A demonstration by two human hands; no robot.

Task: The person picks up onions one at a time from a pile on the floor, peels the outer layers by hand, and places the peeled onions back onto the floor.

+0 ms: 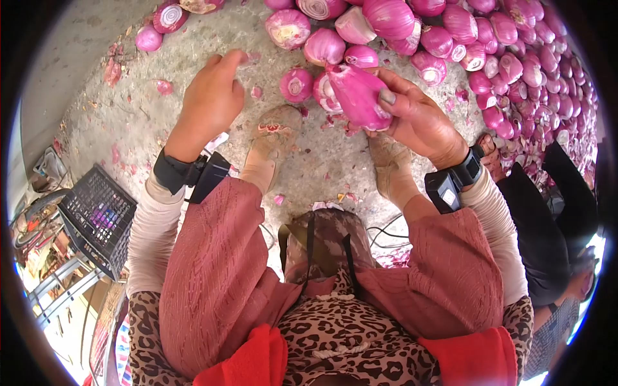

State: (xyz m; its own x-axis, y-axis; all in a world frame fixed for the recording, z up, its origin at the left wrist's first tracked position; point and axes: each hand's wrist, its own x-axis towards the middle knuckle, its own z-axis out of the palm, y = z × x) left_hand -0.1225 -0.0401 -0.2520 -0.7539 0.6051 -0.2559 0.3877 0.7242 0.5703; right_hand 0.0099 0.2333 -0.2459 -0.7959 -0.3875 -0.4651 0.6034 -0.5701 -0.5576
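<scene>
My right hand [418, 112] grips a large, elongated pink-red onion [357, 96], its thumb pressed on the side and its neck pointing up and left. To the left, apart from that onion, is my left hand [212, 103], seen from the back with its fingers curled in. What it holds, if anything, is hidden. A trimmed onion [297, 85] lies on the floor between my hands. Another onion [325, 93] sits partly behind the held one.
A large heap of onions [534, 71] spreads over the concrete floor [174, 83] at the upper right. Two onions, one of them a cut onion [170, 17], lie at the upper left. A black crate [100, 215] stands at left. Another person's dark-clad leg [531, 225] is at right.
</scene>
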